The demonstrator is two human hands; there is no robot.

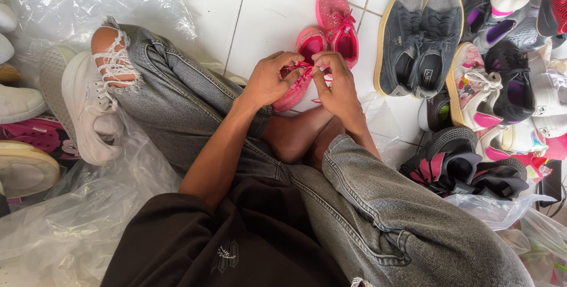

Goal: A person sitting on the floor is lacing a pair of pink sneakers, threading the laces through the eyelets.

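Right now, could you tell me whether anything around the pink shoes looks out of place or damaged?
Nothing looks damaged on the pink shoe that the left hand and right hand are lacing. Its mate lies apart, pointing the opposite way. The jeans are ripped at the knee.

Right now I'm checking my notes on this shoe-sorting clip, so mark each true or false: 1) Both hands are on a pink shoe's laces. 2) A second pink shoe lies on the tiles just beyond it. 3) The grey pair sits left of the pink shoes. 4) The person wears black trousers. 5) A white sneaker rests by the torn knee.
1) True: the left hand and right hand pinch the laces of the pink shoe.
2) True: the second pink shoe lies beyond it.
3) False: the grey pair sits to their right.
4) False: they are grey ripped jeans.
5) True: the white sneaker lies there.
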